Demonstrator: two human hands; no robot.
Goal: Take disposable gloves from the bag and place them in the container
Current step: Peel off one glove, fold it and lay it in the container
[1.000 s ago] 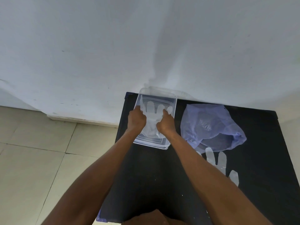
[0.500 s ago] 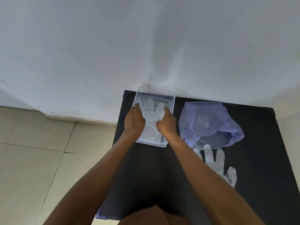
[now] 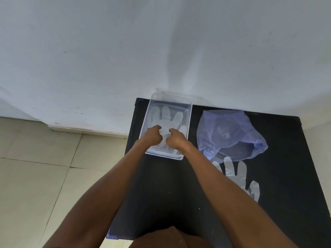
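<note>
A clear plastic container (image 3: 189, 120) stands at the far left corner of a black table (image 3: 286, 185). A translucent disposable glove (image 3: 167, 116) lies flat inside it, fingers pointing to the wall. My left hand (image 3: 152, 136) and my right hand (image 3: 176, 140) are both inside the container, close together, fingers curled, their tips on the glove's palm. To the right of the container lies a crumpled blue plastic bag (image 3: 231, 133). A second translucent glove (image 3: 235, 174) rests on the table just in front of the bag, partly hidden by my right forearm.
A white wall (image 3: 161, 51) rises directly behind the table and the container touches it. Beige floor tiles (image 3: 35, 185) lie off the table's left edge. Bare black tabletop stretches to the right of the bag and in front of the container.
My hands moved from the glove's sides toward its middle and came closer together, fingers curling. The glove now lies flatter in the container with its fingers spread.
</note>
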